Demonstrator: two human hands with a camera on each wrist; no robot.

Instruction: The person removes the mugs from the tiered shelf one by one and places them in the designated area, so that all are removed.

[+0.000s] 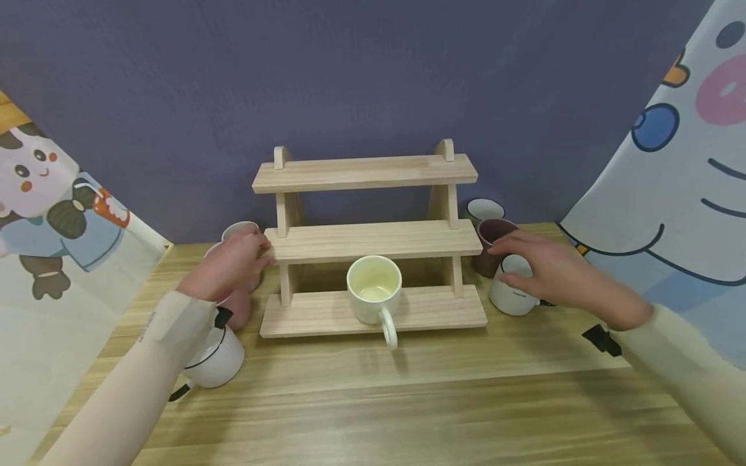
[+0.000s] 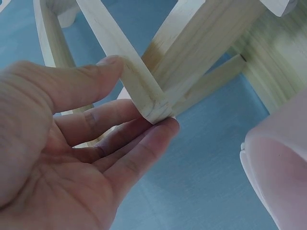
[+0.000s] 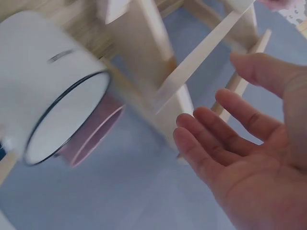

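A three-tier wooden display shelf [image 1: 367, 173] stands against the back wall. At the left end of its middle board [image 2: 136, 81], my left hand [image 1: 230, 262] pinches the wood, thumb on one face and fingers on the other. A pale yellow mug [image 1: 368, 309] sits on the bottom board, its handle pointing toward me. Off the shelf's right end, my right hand [image 1: 550, 272] hovers above a white mug [image 1: 508, 299] with a black handle. Its fingers are gently bent and apart from the wood, with nothing between them in the right wrist view.
Left of the shelf stand a white mug [image 1: 220, 364] with a black handle, a pink mug [image 1: 239, 307] and others partly hidden by my hand. Behind the right-hand white mug are a brown mug [image 1: 485, 261] and a dark-rimmed white one [image 1: 485, 208]. Printed cloths hang at both sides.
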